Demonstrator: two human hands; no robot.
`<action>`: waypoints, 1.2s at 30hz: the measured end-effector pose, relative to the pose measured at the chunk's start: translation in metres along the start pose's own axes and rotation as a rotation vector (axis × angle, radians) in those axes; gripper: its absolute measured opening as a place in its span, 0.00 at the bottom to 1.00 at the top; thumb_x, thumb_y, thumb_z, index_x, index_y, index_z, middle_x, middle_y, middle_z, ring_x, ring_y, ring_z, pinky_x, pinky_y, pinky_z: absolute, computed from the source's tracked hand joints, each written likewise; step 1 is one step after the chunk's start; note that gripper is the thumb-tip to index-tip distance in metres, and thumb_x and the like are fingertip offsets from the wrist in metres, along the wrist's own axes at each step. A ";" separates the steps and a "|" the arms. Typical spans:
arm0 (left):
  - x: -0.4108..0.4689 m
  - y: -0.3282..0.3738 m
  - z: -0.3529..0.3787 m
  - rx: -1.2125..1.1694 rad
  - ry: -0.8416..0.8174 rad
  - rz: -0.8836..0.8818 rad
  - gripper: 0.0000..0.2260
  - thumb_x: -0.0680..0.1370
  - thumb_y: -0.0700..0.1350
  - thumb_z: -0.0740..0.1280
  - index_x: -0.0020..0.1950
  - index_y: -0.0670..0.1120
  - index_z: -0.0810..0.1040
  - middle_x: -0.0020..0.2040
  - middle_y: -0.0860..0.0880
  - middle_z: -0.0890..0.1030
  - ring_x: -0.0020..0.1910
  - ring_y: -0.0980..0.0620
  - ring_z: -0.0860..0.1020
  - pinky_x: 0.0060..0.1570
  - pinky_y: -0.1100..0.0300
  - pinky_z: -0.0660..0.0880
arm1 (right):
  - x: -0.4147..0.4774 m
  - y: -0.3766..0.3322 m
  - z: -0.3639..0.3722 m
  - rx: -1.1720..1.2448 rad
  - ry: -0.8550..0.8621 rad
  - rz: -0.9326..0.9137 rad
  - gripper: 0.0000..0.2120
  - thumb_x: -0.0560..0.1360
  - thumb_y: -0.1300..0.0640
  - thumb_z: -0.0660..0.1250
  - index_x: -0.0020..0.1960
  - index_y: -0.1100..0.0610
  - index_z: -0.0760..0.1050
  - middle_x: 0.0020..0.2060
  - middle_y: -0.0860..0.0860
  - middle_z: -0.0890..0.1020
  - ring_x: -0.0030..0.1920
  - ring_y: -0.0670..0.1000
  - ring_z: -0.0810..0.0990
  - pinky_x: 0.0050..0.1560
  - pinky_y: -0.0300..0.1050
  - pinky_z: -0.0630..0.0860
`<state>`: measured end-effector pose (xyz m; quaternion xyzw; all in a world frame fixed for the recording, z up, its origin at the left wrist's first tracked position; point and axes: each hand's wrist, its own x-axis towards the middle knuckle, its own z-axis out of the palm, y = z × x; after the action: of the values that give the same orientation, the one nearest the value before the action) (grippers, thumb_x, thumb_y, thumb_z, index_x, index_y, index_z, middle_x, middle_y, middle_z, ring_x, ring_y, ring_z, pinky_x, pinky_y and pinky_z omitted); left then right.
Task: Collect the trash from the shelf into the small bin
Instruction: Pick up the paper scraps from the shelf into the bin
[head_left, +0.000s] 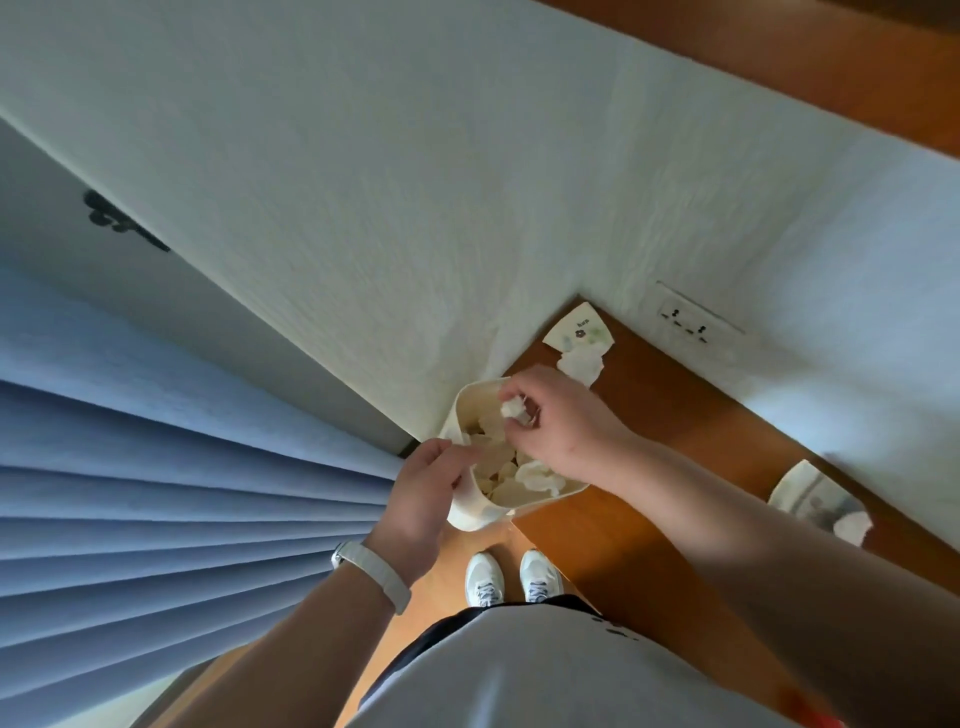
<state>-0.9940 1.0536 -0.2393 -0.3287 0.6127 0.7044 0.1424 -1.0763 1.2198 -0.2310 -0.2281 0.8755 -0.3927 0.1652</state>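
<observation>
Wooden shelf (675, 415) in a corner: left hand (426, 493) is gripping the nearly full small bin (467, 512) at its rim while right hand (550, 415) fingers are pinching a crumpled tissue (511, 408) above it, which is risking spilling over.

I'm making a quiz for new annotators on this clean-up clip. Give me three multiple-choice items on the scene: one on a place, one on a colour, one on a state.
1. Where is the small bin?
A. On the floor by the shoes
B. Held at the shelf's near-left corner
C. Under the wall socket

2. What colour is the wrist strap?
A. White
B. Black
C. Red

3. What is the right hand doing?
A. Resting flat on the shelf
B. Pinching crumpled paper over the bin
C. Hanging open and empty

Key:
1 B, the left hand grips its rim at the edge of the wooden shelf.
2 A, the strap on the left wrist is white.
3 B, its fingers close on a crumpled paper above the bin's opening.
</observation>
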 end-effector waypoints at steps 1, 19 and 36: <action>-0.001 0.000 0.000 -0.014 -0.003 0.000 0.13 0.71 0.44 0.72 0.35 0.44 0.69 0.26 0.54 0.68 0.27 0.55 0.69 0.36 0.59 0.67 | 0.001 -0.003 0.006 0.011 -0.025 -0.019 0.13 0.77 0.56 0.69 0.61 0.54 0.76 0.47 0.45 0.76 0.40 0.43 0.76 0.42 0.36 0.74; -0.015 -0.021 -0.022 -0.095 0.020 -0.024 0.16 0.68 0.48 0.69 0.50 0.38 0.75 0.36 0.47 0.79 0.31 0.55 0.80 0.40 0.60 0.76 | 0.057 0.124 -0.010 -0.590 -0.134 0.232 0.26 0.78 0.49 0.64 0.74 0.52 0.65 0.74 0.55 0.66 0.70 0.59 0.68 0.63 0.57 0.74; -0.025 -0.022 -0.021 -0.131 0.092 0.018 0.08 0.68 0.45 0.68 0.41 0.42 0.72 0.23 0.58 0.76 0.23 0.61 0.74 0.28 0.70 0.72 | 0.054 0.158 0.022 -0.563 -0.092 0.189 0.12 0.77 0.63 0.65 0.60 0.62 0.75 0.60 0.59 0.69 0.55 0.60 0.74 0.51 0.53 0.76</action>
<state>-0.9565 1.0435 -0.2408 -0.3637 0.5741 0.7285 0.0860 -1.1539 1.2712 -0.3713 -0.2001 0.9589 -0.1065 0.1708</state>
